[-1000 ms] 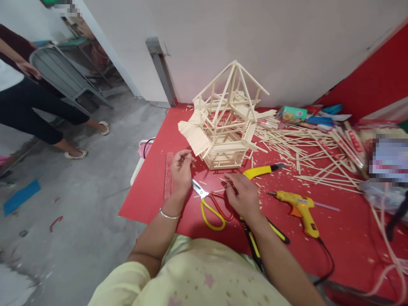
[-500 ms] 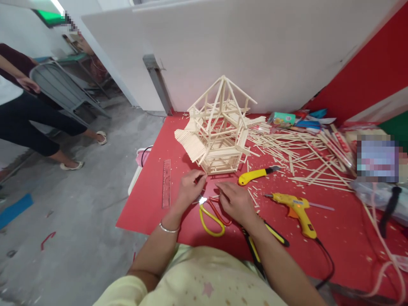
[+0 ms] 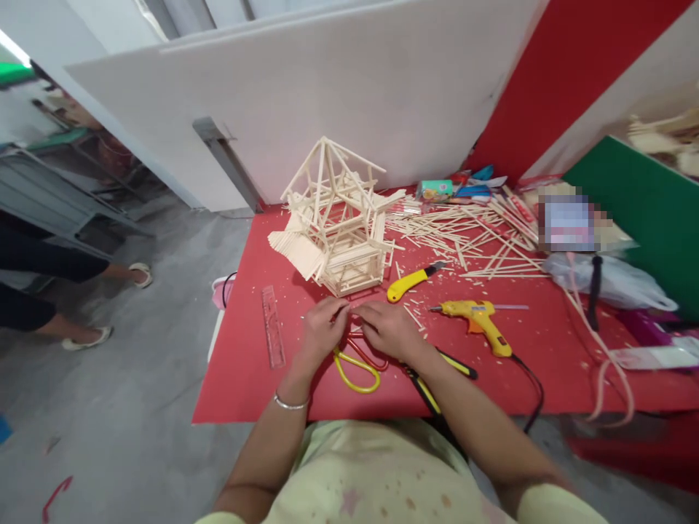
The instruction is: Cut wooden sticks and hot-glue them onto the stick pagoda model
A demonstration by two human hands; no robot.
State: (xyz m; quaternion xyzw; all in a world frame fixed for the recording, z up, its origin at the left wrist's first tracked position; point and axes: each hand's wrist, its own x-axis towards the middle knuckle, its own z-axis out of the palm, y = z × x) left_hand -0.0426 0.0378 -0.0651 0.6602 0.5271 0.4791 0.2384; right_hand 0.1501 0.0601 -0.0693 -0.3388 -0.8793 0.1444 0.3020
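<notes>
My left hand is closed, its thumb and forefinger pinched together. Facing it, my right hand has its fingertips pressed together close to the left ones. Anything between the fingers is too small to make out. Beneath both hands lie scissors with one yellow and one red handle, their blades mostly hidden. Just beyond the fingertips stands a pavilion-like model of thin wooden sticks, with a peaked open roof frame and slatted panels. A yellow utility knife rests right of the model.
A clear ruler lies at left. Right of my hands are a yellow glue gun with a cord and a black-and-yellow tool partly under my forearm. Loose sticks pile up behind. Another person's legs show at far left.
My view has turned to the right, so the table's contents sit further left. My hands have come nearer to each other, fingertips almost meeting.
</notes>
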